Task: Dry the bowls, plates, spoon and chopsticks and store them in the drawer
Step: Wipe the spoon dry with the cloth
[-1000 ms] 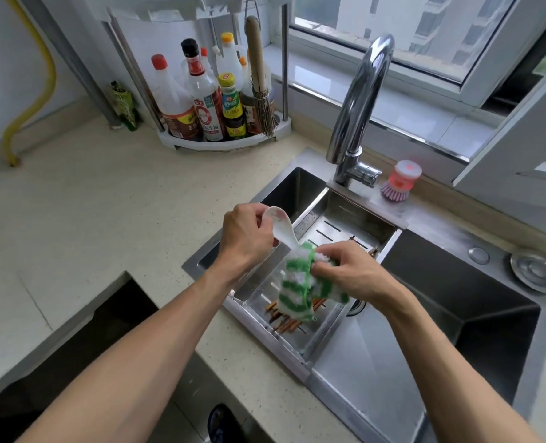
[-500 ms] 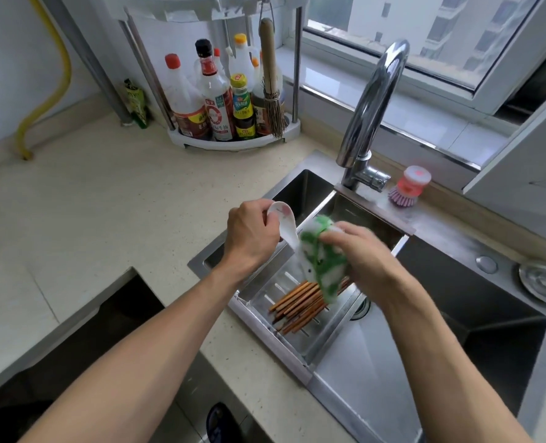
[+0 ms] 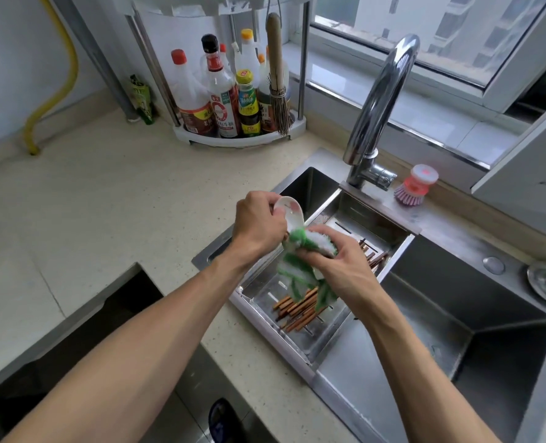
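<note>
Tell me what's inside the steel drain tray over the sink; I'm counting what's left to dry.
Wooden chopsticks lie in the drain tray. The green cloth and right hand cover their middle, so a count isn't possible.

A home kitchen, plainly. Steel sink (image 3: 505, 343) with tall chrome faucet (image 3: 380, 100) at 2 o'clock, corner rack of sauce bottles (image 3: 223, 100) at 12 on a speckled stone countertop (image 3: 105, 199). Dish brush (image 3: 417, 185) beside the faucet, apartment blocks beyond the window (image 3: 441, 30).

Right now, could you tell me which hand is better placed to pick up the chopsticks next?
The right hand, I think: it holds only the green-and-white cloth and hovers directly over the chopsticks in the drain tray. The left hand grips the white spoon.
</note>
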A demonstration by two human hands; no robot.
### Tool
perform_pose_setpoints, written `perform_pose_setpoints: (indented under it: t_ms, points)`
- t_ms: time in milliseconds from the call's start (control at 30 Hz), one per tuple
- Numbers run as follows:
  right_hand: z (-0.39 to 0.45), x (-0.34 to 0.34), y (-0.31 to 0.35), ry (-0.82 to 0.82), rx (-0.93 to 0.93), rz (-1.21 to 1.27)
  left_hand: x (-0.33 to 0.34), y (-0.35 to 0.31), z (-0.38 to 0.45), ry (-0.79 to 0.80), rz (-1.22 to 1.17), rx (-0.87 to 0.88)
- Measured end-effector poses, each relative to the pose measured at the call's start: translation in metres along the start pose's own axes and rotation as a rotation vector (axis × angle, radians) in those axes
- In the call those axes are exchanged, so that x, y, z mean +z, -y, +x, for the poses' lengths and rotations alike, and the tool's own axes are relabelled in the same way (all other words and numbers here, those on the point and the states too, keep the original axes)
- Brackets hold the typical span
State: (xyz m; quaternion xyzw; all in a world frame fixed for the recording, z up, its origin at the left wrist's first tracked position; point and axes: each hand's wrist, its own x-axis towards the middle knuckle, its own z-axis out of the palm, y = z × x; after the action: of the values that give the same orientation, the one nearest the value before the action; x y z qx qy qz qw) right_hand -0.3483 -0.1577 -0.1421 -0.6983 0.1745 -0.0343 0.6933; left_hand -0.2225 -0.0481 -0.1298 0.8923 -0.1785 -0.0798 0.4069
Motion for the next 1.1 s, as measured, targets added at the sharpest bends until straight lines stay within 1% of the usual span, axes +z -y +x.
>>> perform_pose_setpoints:
  t_ms: [67, 133, 200, 267, 300, 333, 400, 467, 500, 533, 567, 633, 667, 700, 733, 767, 833, 900, 967, 1000, 1067, 1100]
  points:
    - [-0.006, -0.005, -0.002, 0.043, 0.025, -0.063, -0.001, 0.003, 0.004, -0.034, -0.021, -0.054]
    - [-0.007, -0.009, -0.002, 0.053, 0.041, -0.099, 0.002, 0.004, 0.002, -0.011, -0.017, -0.063]
    - [-0.001, -0.010, 0.002, 0.039, 0.031, -0.105, 0.007, 0.004, 0.000, 0.094, -0.013, -0.044]
    - [0.008, -0.009, 0.005, -0.014, 0.022, -0.076, 0.014, 0.003, -0.006, 0.203, -0.034, -0.025]
    - [0.010, -0.009, 0.005, -0.010, 0.023, -0.066, 0.015, 0.004, -0.006, 0.198, -0.029, -0.023]
    - [0.009, -0.009, 0.006, 0.031, 0.026, -0.080, 0.014, 0.005, -0.004, 0.155, -0.010, -0.031]
    - [-0.001, -0.010, 0.001, 0.152, 0.030, -0.161, 0.007, 0.010, 0.004, 0.045, 0.016, -0.084]
    - [-0.010, -0.014, -0.005, 0.213, 0.055, -0.227, -0.002, 0.018, 0.012, 0.032, 0.031, -0.130]
    - [-0.012, -0.017, -0.009, 0.183, 0.055, -0.222, -0.005, 0.021, 0.013, 0.054, 0.054, -0.123]
    - [-0.011, -0.019, -0.009, 0.111, 0.054, -0.180, -0.008, 0.022, 0.012, 0.077, 0.080, -0.095]
    - [-0.009, -0.019, -0.010, 0.013, 0.061, -0.082, -0.009, 0.022, 0.009, 0.103, 0.106, -0.056]
    - [0.001, -0.015, -0.005, -0.160, 0.092, 0.245, -0.010, 0.018, 0.002, 0.157, 0.130, 0.020]
    - [0.006, -0.011, -0.001, -0.216, 0.132, 0.419, -0.010, 0.015, -0.001, 0.190, 0.115, 0.040]
    - [0.011, -0.005, 0.002, -0.245, 0.159, 0.503, -0.009, 0.013, -0.003, 0.234, 0.088, 0.047]
    - [0.014, 0.003, 0.005, -0.248, 0.167, 0.486, -0.007, 0.010, -0.005, 0.283, 0.058, 0.052]
    - [0.016, 0.011, 0.006, -0.226, 0.144, 0.405, -0.006, 0.007, -0.006, 0.325, 0.032, 0.051]
    - [0.017, 0.024, 0.004, -0.199, 0.112, 0.321, -0.006, 0.004, -0.006, 0.345, -0.069, -0.029]
    - [0.019, 0.025, -0.003, -0.205, 0.109, 0.352, -0.008, 0.005, -0.005, 0.341, -0.235, -0.225]
    - [0.019, 0.026, -0.004, -0.224, 0.093, 0.309, -0.010, 0.008, -0.007, 0.365, -0.401, -0.402]
    - [0.018, 0.028, -0.005, -0.238, 0.074, 0.271, -0.011, 0.009, -0.009, 0.385, -0.514, -0.463]
    - [0.018, 0.034, -0.005, -0.338, 0.021, 0.210, -0.007, 0.007, -0.018, 0.392, -0.696, -0.550]
    - [0.019, 0.036, -0.007, -0.424, 0.007, 0.197, -0.004, 0.006, -0.023, 0.391, -0.702, -0.565]
